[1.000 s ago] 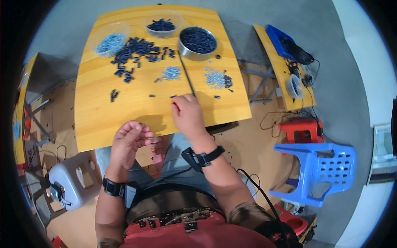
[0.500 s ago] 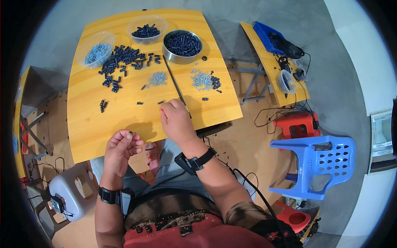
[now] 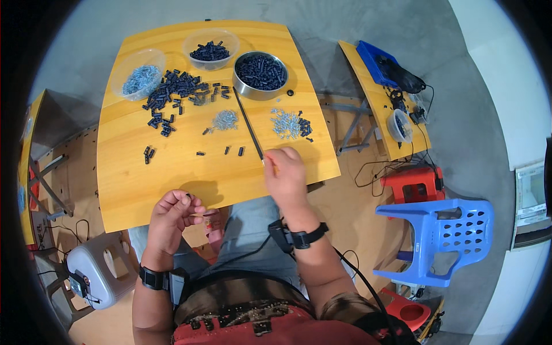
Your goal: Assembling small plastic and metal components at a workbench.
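My left hand (image 3: 172, 215) is raised just in front of the table's near edge, its thumb and fingertips pinching a small black part (image 3: 187, 196). My right hand (image 3: 286, 173) is curled closed over the right front of the table, back of the hand up. It lies beside the near end of a thin black rod (image 3: 247, 122); what its fingers hold, if anything, is hidden. Short black cylindrical pieces lie left of it, one (image 3: 241, 151) beside another (image 3: 227, 150), with a third (image 3: 200, 153) farther left.
Black pieces fill a steel bowl (image 3: 260, 95) and a clear tub (image 3: 210, 62), and form a loose pile (image 3: 179, 85). Another tub (image 3: 138, 92) holds silver screws. Small screw heaps (image 3: 225, 120) (image 3: 285, 123) lie mid-table. A blue plastic chair (image 3: 425, 238) stands right.
My right hand has moved right, from the short black pieces to the rod's near end, uncovering two pieces. The left hand keeps its pinch. The whole view has shifted slightly.
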Demonstrator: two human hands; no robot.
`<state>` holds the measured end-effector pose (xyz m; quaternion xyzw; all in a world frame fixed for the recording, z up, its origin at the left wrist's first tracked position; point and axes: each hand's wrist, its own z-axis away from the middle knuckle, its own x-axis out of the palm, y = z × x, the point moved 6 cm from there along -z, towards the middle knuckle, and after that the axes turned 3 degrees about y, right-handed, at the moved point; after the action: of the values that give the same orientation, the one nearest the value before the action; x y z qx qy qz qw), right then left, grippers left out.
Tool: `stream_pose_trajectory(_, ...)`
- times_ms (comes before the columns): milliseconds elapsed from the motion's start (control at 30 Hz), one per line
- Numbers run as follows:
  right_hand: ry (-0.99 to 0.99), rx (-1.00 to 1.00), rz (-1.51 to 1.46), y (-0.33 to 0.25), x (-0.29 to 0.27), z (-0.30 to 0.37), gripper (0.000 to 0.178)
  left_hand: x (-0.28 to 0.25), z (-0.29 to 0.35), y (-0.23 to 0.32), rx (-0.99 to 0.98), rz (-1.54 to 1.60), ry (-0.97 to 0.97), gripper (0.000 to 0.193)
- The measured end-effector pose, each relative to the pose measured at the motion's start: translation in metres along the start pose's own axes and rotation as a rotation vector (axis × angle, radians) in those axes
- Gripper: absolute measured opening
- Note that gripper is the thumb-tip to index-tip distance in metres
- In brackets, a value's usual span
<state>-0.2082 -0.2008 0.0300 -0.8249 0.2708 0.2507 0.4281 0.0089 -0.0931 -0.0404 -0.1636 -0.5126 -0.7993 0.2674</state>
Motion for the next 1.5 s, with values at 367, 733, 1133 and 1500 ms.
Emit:
stream_pose_trajectory(367, 0.045, 0.111, 0.159, 0.061, -0.027, -0.008, 0.009, -0.001, 0.002, 0.002, -0.002, 0.000, 0.030, 0.011)
stream_pose_trajectory(733, -0.017, 0.121, 0.229, 0.067, -0.012, -0.007, 0.007, 0.001, 0.002, 0.002, -0.029, 0.026, 0.010, 0.012)
stream_pose_trajectory(1133, -0.026, 0.105, 0.135, 0.071, -0.007, -0.007, 0.009, -0.002, 0.000, -0.001, -0.036, 0.053, -0.016, 0.011)
stream_pose_trajectory(1500, 0.026, 0.193, -0.006, 0.080, -0.016, -0.001, 0.017, -0.001, 0.000, 0.003, -0.044, 0.049, -0.030, 0.012)
